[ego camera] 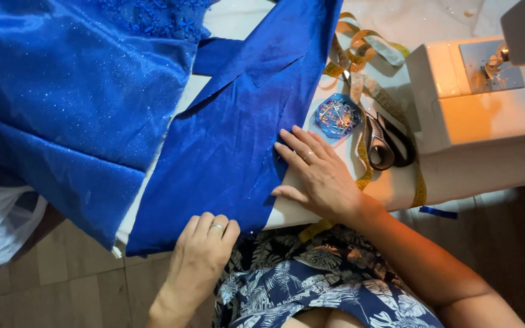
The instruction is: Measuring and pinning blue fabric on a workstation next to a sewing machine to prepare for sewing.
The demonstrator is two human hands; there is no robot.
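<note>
Now the fingers [296,143] of the right hand [317,176] lie flat and a little spread on the edge of the blue cloth [226,152], holding nothing, while the left hand [205,243] curls its fingers over the near hem at the table [396,188] edge. Beside the right hand I count one box of pins [337,115], one pair of scissors [387,143], one yellow measuring tape [366,51] and one sewing machine [481,91]. Both forearms reach forward from the lap, the right one coming in at an angle.
</note>
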